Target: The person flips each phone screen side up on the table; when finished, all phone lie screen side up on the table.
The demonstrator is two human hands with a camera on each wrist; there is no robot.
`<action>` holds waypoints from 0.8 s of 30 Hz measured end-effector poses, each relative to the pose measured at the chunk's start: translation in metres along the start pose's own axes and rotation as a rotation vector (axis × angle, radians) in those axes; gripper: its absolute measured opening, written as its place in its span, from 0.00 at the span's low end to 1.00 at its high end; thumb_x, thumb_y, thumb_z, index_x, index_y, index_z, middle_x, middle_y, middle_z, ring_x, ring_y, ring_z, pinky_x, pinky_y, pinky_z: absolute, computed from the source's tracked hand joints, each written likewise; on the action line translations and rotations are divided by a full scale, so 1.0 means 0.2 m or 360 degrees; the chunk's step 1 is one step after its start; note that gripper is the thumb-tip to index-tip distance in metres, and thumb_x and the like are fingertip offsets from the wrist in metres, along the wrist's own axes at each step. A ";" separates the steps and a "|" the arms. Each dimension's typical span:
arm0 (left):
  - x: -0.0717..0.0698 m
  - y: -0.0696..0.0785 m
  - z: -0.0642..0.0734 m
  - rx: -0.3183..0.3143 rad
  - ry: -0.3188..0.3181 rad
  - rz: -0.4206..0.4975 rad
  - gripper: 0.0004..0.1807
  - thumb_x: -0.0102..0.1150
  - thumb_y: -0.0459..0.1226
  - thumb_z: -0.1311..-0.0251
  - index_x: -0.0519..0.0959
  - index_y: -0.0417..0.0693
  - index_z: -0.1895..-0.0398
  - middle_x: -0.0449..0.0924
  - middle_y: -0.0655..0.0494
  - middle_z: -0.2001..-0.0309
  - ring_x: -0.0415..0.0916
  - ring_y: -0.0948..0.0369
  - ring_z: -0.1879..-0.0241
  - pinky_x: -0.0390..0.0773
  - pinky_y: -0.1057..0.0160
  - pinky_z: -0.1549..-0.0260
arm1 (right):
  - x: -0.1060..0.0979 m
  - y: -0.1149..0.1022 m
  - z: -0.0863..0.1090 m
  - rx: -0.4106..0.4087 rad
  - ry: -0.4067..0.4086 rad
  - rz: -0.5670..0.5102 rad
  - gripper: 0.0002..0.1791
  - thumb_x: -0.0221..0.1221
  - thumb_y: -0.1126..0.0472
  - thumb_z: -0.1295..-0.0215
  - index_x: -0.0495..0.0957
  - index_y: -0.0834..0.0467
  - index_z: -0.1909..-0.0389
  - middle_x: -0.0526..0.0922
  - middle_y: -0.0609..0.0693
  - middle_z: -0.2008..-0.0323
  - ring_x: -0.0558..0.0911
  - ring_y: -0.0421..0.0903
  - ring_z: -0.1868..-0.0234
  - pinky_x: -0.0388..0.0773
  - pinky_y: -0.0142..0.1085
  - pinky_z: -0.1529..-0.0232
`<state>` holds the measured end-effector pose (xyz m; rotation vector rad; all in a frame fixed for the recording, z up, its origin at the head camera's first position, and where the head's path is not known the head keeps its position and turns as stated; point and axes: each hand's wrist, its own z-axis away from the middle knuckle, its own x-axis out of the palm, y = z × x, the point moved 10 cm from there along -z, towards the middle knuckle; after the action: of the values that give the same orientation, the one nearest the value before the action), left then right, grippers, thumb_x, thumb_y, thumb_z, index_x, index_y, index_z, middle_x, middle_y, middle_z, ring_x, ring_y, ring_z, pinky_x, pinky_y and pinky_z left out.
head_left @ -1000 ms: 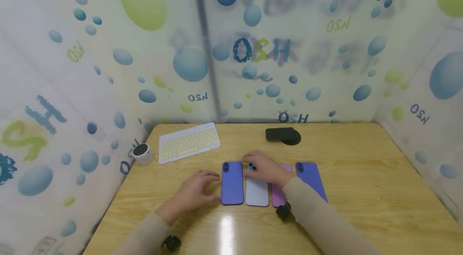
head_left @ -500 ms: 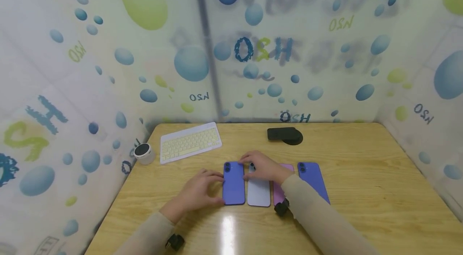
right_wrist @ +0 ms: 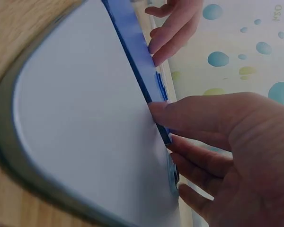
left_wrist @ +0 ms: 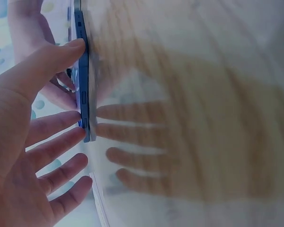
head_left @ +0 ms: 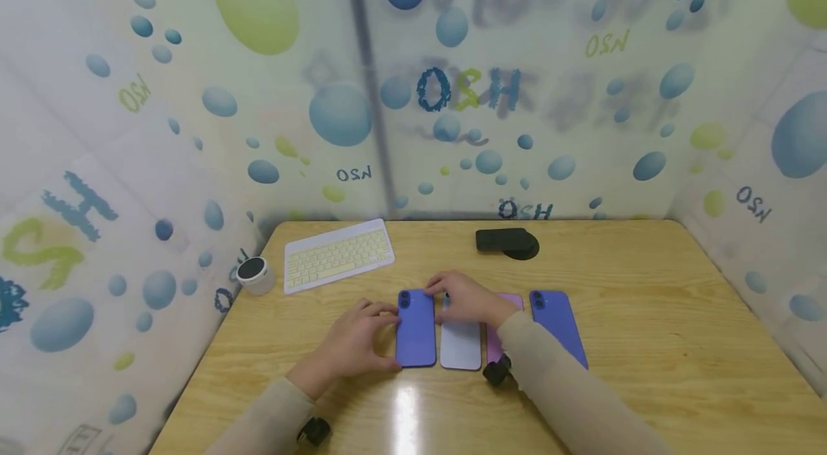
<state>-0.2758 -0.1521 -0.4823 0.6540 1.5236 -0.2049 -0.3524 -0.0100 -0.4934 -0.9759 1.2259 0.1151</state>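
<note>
Flat on the table lies a blue phone (head_left: 416,340), back side up, between the two hands. My left hand (head_left: 352,344) touches its left edge with spread fingers, thumb at the near corner; the left wrist view shows the thumb (left_wrist: 71,49) and two fingertips against the phone's side (left_wrist: 84,71). My right hand (head_left: 472,301) reaches over a pale phone (head_left: 461,347) and hides part of its camera end. In the right wrist view its thumb (right_wrist: 180,111) touches the blue phone's right edge, with other fingers around the far corner.
To the right lie a pink phone (head_left: 494,347), partly under the right sleeve, and another blue phone (head_left: 555,311). Farther back are a white keyboard (head_left: 339,254), a white cylinder with a dark top (head_left: 255,274) and a black object (head_left: 507,242). Printed curtains enclose the table.
My left hand has come a little to the right, from beside the blue phone to contact with its edge. The right hand has barely shifted; the phones keep their row.
</note>
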 end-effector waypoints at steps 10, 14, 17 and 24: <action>-0.03 0.01 0.01 0.0093 0.0050 -0.0114 0.42 0.78 0.62 0.60 0.85 0.51 0.41 0.80 0.58 0.35 0.74 0.57 0.43 0.79 0.52 0.47 | 0.00 0.02 -0.02 0.0210 0.0077 -0.0116 0.31 0.78 0.64 0.50 0.84 0.58 0.41 0.82 0.55 0.38 0.77 0.56 0.34 0.70 0.52 0.30; -0.02 0.00 0.01 0.0097 0.0043 -0.0125 0.42 0.78 0.62 0.59 0.85 0.52 0.41 0.80 0.57 0.35 0.74 0.57 0.43 0.79 0.52 0.47 | 0.00 0.01 -0.01 0.0231 0.0091 -0.0167 0.31 0.77 0.65 0.49 0.84 0.58 0.40 0.82 0.56 0.38 0.77 0.56 0.34 0.70 0.52 0.30; -0.01 0.00 0.01 0.0088 0.0031 -0.0128 0.42 0.78 0.62 0.59 0.84 0.51 0.40 0.80 0.57 0.34 0.73 0.57 0.43 0.79 0.52 0.48 | 0.00 0.01 -0.01 0.0235 0.0108 -0.0182 0.31 0.77 0.65 0.48 0.84 0.57 0.40 0.81 0.56 0.37 0.76 0.56 0.33 0.69 0.52 0.29; -0.02 0.00 0.02 0.0085 0.0025 -0.0086 0.42 0.79 0.60 0.58 0.83 0.49 0.39 0.79 0.56 0.34 0.73 0.56 0.41 0.79 0.51 0.45 | -0.04 0.00 0.00 0.0252 0.0156 -0.0245 0.33 0.78 0.66 0.50 0.83 0.57 0.39 0.81 0.55 0.37 0.76 0.57 0.33 0.70 0.52 0.30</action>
<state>-0.2730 -0.1547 -0.4797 0.6587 1.5563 -0.2829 -0.3555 -0.0072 -0.4864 -0.9422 1.2252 -0.1502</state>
